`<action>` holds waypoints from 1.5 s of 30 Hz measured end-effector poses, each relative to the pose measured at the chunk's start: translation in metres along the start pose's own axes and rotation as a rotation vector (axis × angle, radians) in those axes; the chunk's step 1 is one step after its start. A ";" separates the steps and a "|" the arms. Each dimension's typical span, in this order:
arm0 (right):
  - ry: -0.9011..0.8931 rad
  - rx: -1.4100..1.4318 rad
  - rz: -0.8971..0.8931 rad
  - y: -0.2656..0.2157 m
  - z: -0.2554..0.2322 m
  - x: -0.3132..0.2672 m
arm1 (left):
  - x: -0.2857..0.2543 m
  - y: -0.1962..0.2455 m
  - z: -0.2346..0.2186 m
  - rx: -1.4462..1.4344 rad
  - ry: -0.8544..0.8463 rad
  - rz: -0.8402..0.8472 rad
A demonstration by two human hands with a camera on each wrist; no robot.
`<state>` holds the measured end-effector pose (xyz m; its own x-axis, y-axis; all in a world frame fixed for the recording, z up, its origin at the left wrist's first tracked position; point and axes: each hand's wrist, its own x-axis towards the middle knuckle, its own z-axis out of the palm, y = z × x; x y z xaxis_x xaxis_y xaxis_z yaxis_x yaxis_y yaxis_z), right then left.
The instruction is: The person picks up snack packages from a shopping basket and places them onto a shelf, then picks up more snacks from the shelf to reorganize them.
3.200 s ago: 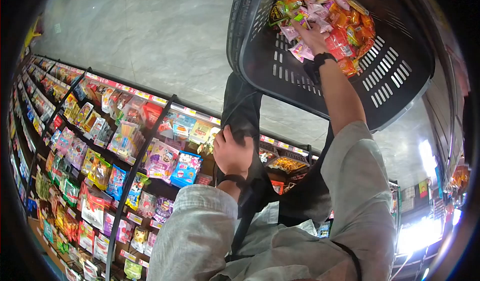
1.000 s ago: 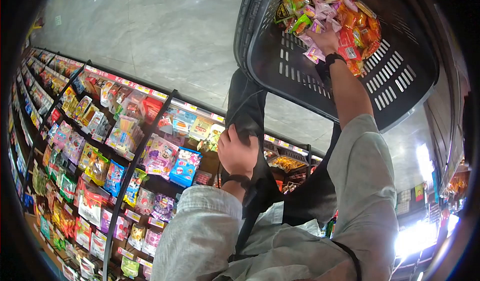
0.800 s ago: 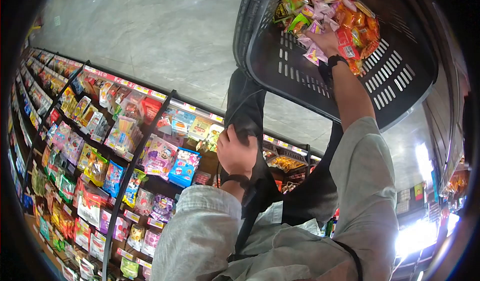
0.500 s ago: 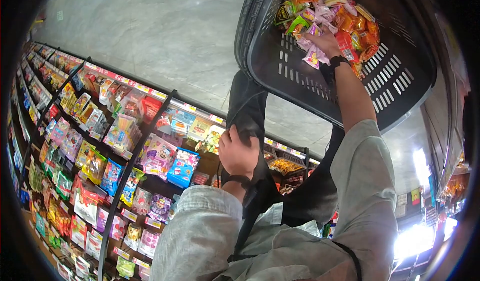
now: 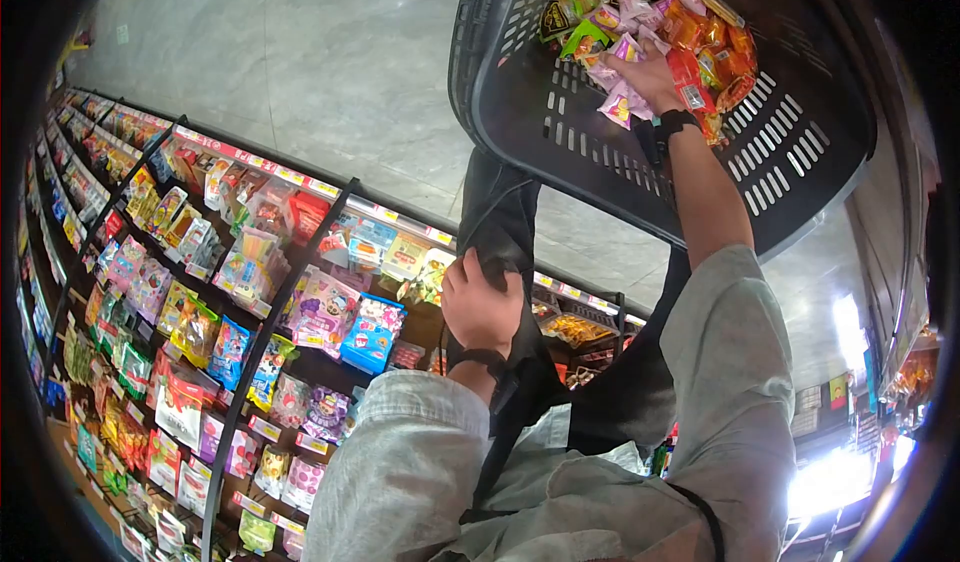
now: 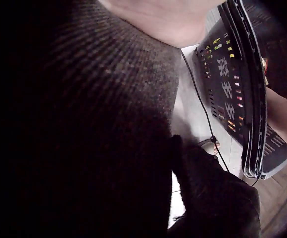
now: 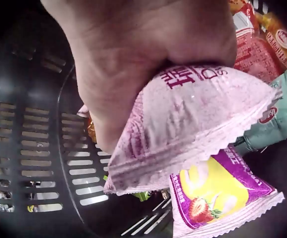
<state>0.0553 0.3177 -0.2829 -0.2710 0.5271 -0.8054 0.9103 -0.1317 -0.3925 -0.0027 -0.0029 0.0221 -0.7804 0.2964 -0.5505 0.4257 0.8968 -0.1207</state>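
In the head view, my right hand (image 5: 652, 80) reaches down into a black slotted shopping basket (image 5: 600, 177) and grips a pink snack packet. The right wrist view shows this pale pink packet (image 7: 198, 111) large under the palm, its crimped edge facing out. Beneath it lies another pink packet (image 7: 215, 191) with a yellow panel and a strawberry picture. A loose heap of red, orange and green snack packets (image 5: 690, 27) surrounds the fingers. My left hand (image 5: 482, 307) rests on the dark-trousered knee and holds nothing; its fingers are outside the left wrist view.
To the left, a long shelf rack (image 5: 290, 307) is full of bagged sweets, with price labels along its edges. Grey floor (image 5: 330, 72) lies beyond it. A thin black cable (image 6: 198, 96) hangs beside the basket in the left wrist view.
My right hand has shifted slightly right within the basket, a pink packet now in its grip; the packets near its fingertips have moved a little. The left hand has stayed on the knee.
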 end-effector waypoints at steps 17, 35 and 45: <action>-0.248 0.694 -0.115 -0.023 -0.072 -0.086 | -0.001 0.003 0.002 -0.026 0.049 -0.004; 0.454 0.827 -0.185 -0.083 -0.270 -0.687 | 0.123 -0.020 -0.021 -0.191 -0.219 0.306; 0.799 1.205 -0.373 -0.049 -0.177 -0.854 | 0.137 0.006 -0.217 -0.153 -0.366 0.973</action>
<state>0.2970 0.0221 0.5028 0.1774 0.9419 -0.2852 -0.0779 -0.2755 -0.9581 -0.2064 0.1147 0.1253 0.0644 0.8172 -0.5728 0.7128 0.3641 0.5995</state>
